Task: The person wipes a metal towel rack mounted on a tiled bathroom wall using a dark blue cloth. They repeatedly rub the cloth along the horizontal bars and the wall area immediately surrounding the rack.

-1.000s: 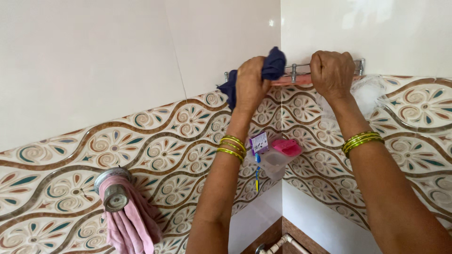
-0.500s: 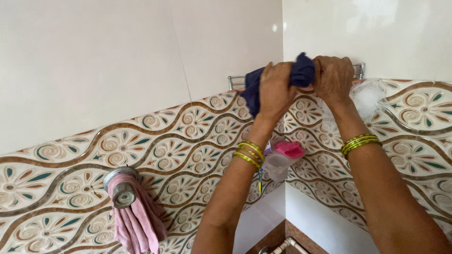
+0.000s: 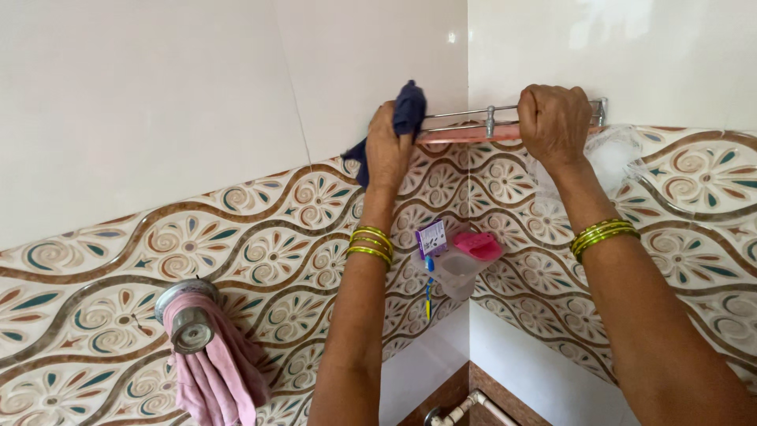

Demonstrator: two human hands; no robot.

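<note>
Two hands are up at the corner shelf (image 3: 505,126), and both are yours. Your left hand (image 3: 386,150) is clenched around a dark blue cloth (image 3: 408,106), pressing it against the shelf's left end where the chrome rail meets the wall; part of the cloth sticks up above your knuckles and another part hangs below the hand, while the portion inside your fist is hidden. Your right hand (image 3: 554,122) is closed in a fist over the rail near the shelf's right end, so your fingers there grasp the rail itself and cover that stretch of it. What lies on top of the shelf cannot be seen from below; only its pinkish underside and the rail show.

One translucent thing (image 3: 619,154) hangs just right of your right wrist, too pale and blurred to identify. One clear plastic holder (image 3: 461,268) sits in the corner below the shelf, with a pink piece (image 3: 479,244) on it, one small purple-and-white packet (image 3: 433,237), and one blue-handled item (image 3: 428,288) hanging down, its head hidden behind the packet. Green-gold bangles ring each wrist: three can be counted on the left (image 3: 371,244), while those on the right (image 3: 603,235) run together. One pink cloth (image 3: 217,367) drapes over a metal knob (image 3: 189,327) at lower left, its bottom cut off by the frame. One white pipe (image 3: 465,409) is partly visible at the bottom edge.
</note>
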